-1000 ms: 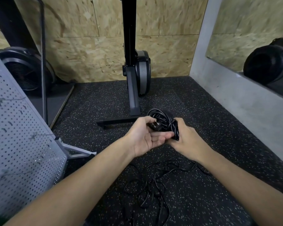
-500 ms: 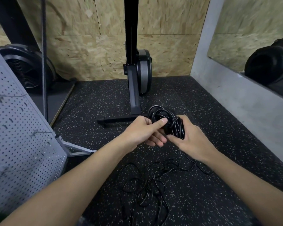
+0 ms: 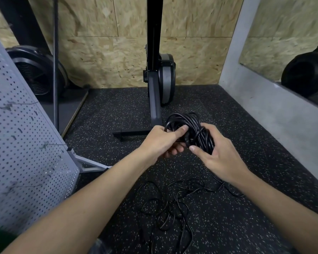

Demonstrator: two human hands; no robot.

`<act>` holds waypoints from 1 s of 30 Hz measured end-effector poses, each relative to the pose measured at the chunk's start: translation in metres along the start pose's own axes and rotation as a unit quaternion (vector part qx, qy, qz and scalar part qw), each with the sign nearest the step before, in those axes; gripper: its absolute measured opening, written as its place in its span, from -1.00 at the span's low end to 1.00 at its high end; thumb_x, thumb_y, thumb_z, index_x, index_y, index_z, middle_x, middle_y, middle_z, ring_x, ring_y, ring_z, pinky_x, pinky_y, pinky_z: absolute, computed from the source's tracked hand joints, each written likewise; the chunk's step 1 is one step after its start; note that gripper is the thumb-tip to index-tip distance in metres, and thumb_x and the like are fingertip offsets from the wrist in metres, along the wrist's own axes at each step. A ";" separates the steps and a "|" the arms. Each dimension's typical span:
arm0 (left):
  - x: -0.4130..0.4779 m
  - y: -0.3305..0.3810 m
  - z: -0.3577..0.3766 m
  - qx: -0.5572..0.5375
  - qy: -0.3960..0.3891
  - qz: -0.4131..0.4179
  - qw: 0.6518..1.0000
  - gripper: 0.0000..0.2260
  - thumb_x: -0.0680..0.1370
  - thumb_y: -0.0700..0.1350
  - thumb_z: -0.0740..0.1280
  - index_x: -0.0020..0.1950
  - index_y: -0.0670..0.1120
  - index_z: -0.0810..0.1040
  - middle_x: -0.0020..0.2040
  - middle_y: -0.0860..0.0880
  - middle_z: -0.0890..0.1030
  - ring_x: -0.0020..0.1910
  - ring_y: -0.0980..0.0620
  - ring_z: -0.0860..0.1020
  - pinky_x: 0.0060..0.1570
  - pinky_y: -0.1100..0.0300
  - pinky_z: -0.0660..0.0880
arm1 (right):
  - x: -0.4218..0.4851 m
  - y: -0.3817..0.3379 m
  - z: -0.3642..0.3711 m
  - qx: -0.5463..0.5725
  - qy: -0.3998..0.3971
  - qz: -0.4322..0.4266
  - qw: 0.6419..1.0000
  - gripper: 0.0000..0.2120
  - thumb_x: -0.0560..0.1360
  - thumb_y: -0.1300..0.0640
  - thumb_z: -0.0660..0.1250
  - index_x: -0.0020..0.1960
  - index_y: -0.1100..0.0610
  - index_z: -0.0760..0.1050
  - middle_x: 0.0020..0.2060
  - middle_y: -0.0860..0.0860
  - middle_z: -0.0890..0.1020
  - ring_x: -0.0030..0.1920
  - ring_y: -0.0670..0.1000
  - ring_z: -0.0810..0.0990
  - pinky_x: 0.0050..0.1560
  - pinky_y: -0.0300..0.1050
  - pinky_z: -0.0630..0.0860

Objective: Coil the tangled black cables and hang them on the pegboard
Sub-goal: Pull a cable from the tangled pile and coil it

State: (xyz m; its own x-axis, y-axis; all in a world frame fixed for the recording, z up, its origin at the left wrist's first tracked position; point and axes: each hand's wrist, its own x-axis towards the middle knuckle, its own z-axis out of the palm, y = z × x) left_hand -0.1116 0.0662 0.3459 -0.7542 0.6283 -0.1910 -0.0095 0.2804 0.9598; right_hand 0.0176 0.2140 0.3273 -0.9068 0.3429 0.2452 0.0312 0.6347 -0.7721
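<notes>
Both hands hold one coiled black cable bundle (image 3: 190, 132) in mid-air above the floor, in front of the person. Right hand (image 3: 219, 154) grasps the bundle from the right, thumb across the near side and fingers wrapped behind the loops. Left hand (image 3: 162, 142) is curled at the bundle's left side, thumb pressed on the strands near the coil's centre; what the lower fingers pinch is hidden, but they touch the cable. The coil's upper loops stick out above both hands.

A second lot of thin black cable (image 3: 170, 202) lies loose and tangled on the speckled rubber floor (image 3: 237, 226), below the hands and between the forearms. One strand runs from under the right wrist down into that tangle.

White pegboard (image 3: 22, 143) stands at the left on a pale metal frame (image 3: 89, 165), leaning in this view, with a few small hooks on it. Nothing from the cables touches it; the bundle is well apart from it.

Behind the hands is a black upright machine (image 3: 155, 74) with a grey wheel housing and a floor foot bar. OSB wall (image 3: 103, 57) at the back. Black fan wheel (image 3: 36, 72) at far left. Grey concrete wall (image 3: 268, 105) with a mirror (image 3: 292, 43) on the right.
</notes>
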 end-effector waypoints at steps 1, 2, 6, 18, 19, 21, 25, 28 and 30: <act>0.000 -0.003 -0.001 0.024 0.022 0.026 0.999 -0.57 0.60 0.16 0.42 -0.22 -0.19 0.68 -0.39 -0.06 0.65 -0.49 0.07 0.50 -0.45 0.23 0.38 | 0.000 0.000 0.000 0.004 -0.004 -0.005 1.000 -0.43 0.58 0.07 0.47 0.51 -0.02 0.32 0.09 -0.19 0.68 0.12 -0.23 0.64 0.17 -0.23 0.55; 0.001 -0.006 -0.002 0.056 0.054 0.055 0.995 -0.57 0.58 0.17 0.45 -0.26 -0.17 0.66 -0.41 -0.04 0.63 -0.50 0.09 0.50 -0.42 0.25 0.39 | -0.001 0.000 0.000 0.010 -0.009 -0.009 1.000 -0.44 0.58 0.09 0.47 0.50 -0.02 0.33 0.09 -0.18 0.68 0.13 -0.20 0.65 0.20 -0.16 0.57; 0.003 -0.009 -0.001 0.165 0.201 0.150 0.954 -0.56 0.43 0.24 0.56 -0.24 -0.08 0.49 -0.32 0.06 0.57 -0.36 0.14 0.49 -0.35 0.22 0.37 | 0.000 -0.001 -0.004 0.026 -0.015 -0.031 0.999 -0.46 0.57 0.16 0.48 0.48 0.00 0.37 0.07 -0.20 0.70 0.13 -0.12 0.68 0.22 -0.06 0.60; 0.018 -0.025 -0.022 0.034 -0.033 0.201 0.978 -0.79 0.54 -0.13 0.54 0.13 -0.18 0.69 0.05 -0.05 0.76 0.09 0.00 0.71 0.19 0.06 0.62 | -0.005 0.002 -0.008 0.006 -0.106 -0.006 0.994 -0.37 0.54 0.05 0.51 0.51 -0.12 0.30 0.16 -0.32 0.64 0.22 -0.28 0.60 0.26 -0.32 0.48; 0.019 -0.027 -0.020 0.034 -0.030 0.199 0.979 -0.78 0.53 -0.14 0.55 0.13 -0.19 0.69 0.05 -0.05 0.76 0.09 -0.01 0.71 0.20 0.02 0.62 | -0.005 0.002 -0.006 -0.003 -0.112 0.002 0.994 -0.34 0.52 0.00 0.53 0.52 -0.15 0.28 0.19 -0.31 0.63 0.23 -0.30 0.58 0.28 -0.28 0.47; 0.019 -0.030 -0.015 0.043 -0.023 0.206 0.977 -0.79 0.53 -0.15 0.56 0.11 -0.19 0.69 0.03 -0.06 0.76 0.07 -0.02 0.71 0.20 -0.03 0.62 | -0.006 0.002 -0.001 -0.024 -0.113 0.009 0.993 -0.32 0.47 -0.08 0.56 0.48 -0.20 0.29 0.17 -0.30 0.64 0.20 -0.32 0.59 0.27 -0.23 0.48; 0.019 -0.030 -0.007 0.064 -0.003 0.221 0.973 -0.85 0.51 -0.14 0.57 0.04 -0.10 0.69 -0.03 -0.01 0.75 0.02 -0.03 0.72 0.18 -0.14 0.61 | -0.007 0.000 0.005 -0.046 -0.074 0.010 0.996 -0.43 0.46 -0.15 0.55 0.36 -0.19 0.37 0.05 -0.24 0.68 0.08 -0.29 0.63 0.14 -0.23 0.55; 0.019 -0.028 -0.004 0.071 0.014 0.230 0.971 -0.85 0.47 -0.12 0.58 0.00 -0.04 0.69 -0.06 0.01 0.75 0.00 -0.02 0.71 0.16 -0.18 0.60 | -0.006 0.001 0.009 -0.041 -0.057 0.014 0.997 -0.46 0.47 -0.17 0.53 0.34 -0.17 0.36 0.00 -0.25 0.67 0.04 -0.31 0.62 0.03 -0.29 0.50; 0.018 -0.029 0.000 0.064 0.019 0.227 0.972 -0.85 0.48 -0.16 0.59 -0.01 -0.06 0.69 -0.07 0.00 0.74 -0.01 -0.02 0.71 0.16 -0.16 0.60 | -0.007 0.003 0.012 -0.034 -0.053 0.017 0.998 -0.44 0.48 -0.17 0.53 0.35 -0.17 0.32 0.01 -0.25 0.67 0.04 -0.31 0.61 0.04 -0.26 0.50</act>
State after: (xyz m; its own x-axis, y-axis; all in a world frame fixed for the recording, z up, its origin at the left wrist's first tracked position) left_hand -0.1247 0.0690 0.3150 -0.6856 0.6811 0.2569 0.4100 0.0697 0.9094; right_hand 0.0189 0.2051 0.3162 -0.9440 0.2921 0.1534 0.0878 0.6705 -0.7367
